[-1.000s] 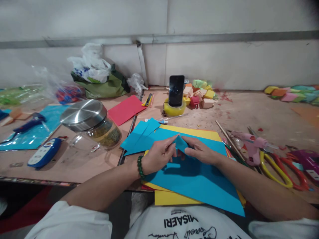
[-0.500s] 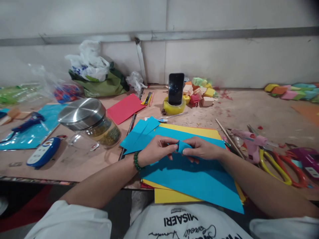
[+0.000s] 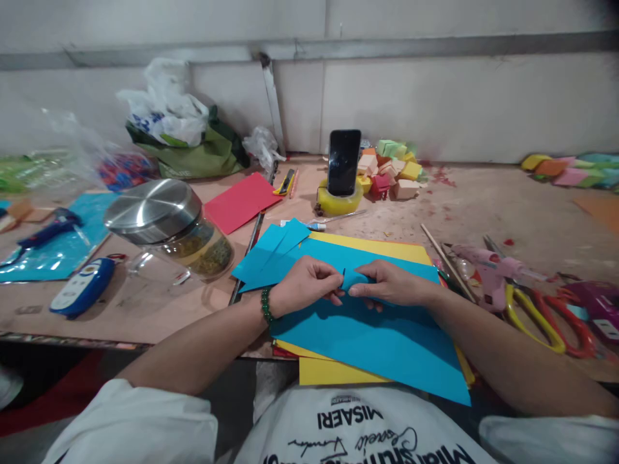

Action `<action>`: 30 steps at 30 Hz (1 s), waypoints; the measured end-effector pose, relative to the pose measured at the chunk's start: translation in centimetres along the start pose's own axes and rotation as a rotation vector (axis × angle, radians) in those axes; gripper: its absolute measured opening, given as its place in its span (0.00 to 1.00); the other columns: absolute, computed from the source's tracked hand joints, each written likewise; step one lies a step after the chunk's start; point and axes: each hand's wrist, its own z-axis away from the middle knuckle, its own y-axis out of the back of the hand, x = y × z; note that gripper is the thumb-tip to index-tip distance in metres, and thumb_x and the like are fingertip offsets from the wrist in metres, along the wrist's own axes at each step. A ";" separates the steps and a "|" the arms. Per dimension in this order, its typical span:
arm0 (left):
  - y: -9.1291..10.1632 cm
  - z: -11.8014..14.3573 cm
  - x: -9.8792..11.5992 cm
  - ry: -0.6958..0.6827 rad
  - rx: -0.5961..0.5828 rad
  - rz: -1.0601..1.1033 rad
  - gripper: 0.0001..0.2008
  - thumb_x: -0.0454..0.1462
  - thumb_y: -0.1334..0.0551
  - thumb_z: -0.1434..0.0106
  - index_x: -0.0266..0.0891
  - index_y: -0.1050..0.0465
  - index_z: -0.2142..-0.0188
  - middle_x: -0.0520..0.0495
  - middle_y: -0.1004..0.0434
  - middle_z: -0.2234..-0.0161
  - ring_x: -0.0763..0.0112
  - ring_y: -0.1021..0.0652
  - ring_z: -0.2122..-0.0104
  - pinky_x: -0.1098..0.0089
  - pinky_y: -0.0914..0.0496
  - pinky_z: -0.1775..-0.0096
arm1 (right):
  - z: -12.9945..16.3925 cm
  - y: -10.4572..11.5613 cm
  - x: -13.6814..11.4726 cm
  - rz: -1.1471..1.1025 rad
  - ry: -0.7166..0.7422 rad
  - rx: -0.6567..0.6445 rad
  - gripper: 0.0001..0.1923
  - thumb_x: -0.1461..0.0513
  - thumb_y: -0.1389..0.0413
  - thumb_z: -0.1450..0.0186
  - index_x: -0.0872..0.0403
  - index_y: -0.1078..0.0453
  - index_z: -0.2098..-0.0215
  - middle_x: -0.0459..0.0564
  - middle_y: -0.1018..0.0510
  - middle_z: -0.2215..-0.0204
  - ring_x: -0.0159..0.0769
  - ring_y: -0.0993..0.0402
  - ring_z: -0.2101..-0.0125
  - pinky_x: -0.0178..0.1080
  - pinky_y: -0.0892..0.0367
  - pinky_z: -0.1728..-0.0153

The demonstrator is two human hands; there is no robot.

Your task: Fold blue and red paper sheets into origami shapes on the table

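Observation:
Between my hands is a small piece of blue paper (image 3: 354,280), bent into a curved shape. My right hand (image 3: 387,283) grips it with the thumb in front and the fingers behind. My left hand (image 3: 312,283), with a green bead bracelet at the wrist, pinches at the paper's left edge; its fingertips partly cover that edge. Both hands are above a large blue sheet (image 3: 367,348), which lies on yellow sheets (image 3: 333,372). Several cut blue pieces (image 3: 271,254) lie at the large sheet's upper left.
A lidded glass jar mug (image 3: 193,248) and a blue-white device (image 3: 82,288) stand left. Behind are a phone (image 3: 343,164) on a yellow tape roll (image 3: 338,201) and folded paper cubes (image 3: 387,169). A pink glue gun (image 3: 492,283) and yellow-handled scissors (image 3: 529,319) lie right.
The view has tilted slightly, so the scene sits a little higher. My left fingers have shifted at the paper's left edge, and the piece now looks more open and curved.

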 end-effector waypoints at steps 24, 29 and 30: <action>0.0 -0.3 -0.5 0.085 -0.082 -0.128 0.17 0.40 0.37 0.41 0.34 0.32 0.83 0.47 0.24 0.81 0.76 0.24 0.83 0.78 0.30 0.78 | 0.1 -0.2 -0.2 0.046 -0.178 -0.056 0.26 0.41 0.41 0.44 0.54 0.36 0.75 0.43 0.27 0.83 0.27 0.32 0.86 0.30 0.39 0.85; -0.1 -0.4 -0.6 0.108 -0.079 -0.098 0.18 0.42 0.38 0.40 0.33 0.30 0.82 0.45 0.22 0.80 0.74 0.23 0.82 0.76 0.28 0.77 | 0.1 -0.2 -0.6 0.040 -0.206 -0.032 0.27 0.40 0.39 0.48 0.54 0.36 0.77 0.43 0.28 0.85 0.28 0.31 0.85 0.30 0.39 0.85; -0.1 -0.3 -0.6 0.110 -0.078 -0.082 0.19 0.44 0.38 0.40 0.33 0.30 0.82 0.44 0.23 0.80 0.74 0.23 0.82 0.76 0.28 0.77 | 0.1 -0.3 -0.6 0.046 -0.210 -0.025 0.27 0.39 0.40 0.48 0.54 0.36 0.77 0.43 0.28 0.85 0.28 0.32 0.85 0.30 0.39 0.85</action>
